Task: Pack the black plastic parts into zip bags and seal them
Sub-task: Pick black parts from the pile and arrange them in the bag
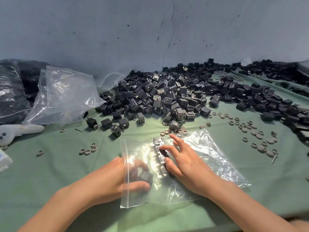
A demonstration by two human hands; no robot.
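Across the green-covered desk (50, 173), a wide heap of black plastic parts (167, 96) waiting unpacked: by the look of it, far more left than done. At far left, dark filled bags (11, 91) behind slack empty bags (66, 94). In front, one zip bag (209, 158) lying flat, mouth unsealed toward the left, only a short row of parts (158, 153) inside. Left hand (108, 174) pushed in through the mouth, fingers curled round a part. Right hand (184, 163) on top, fingers spread wide and fairly straight, pressing the row through the plastic. Scattered around, small grey rings (257, 136).
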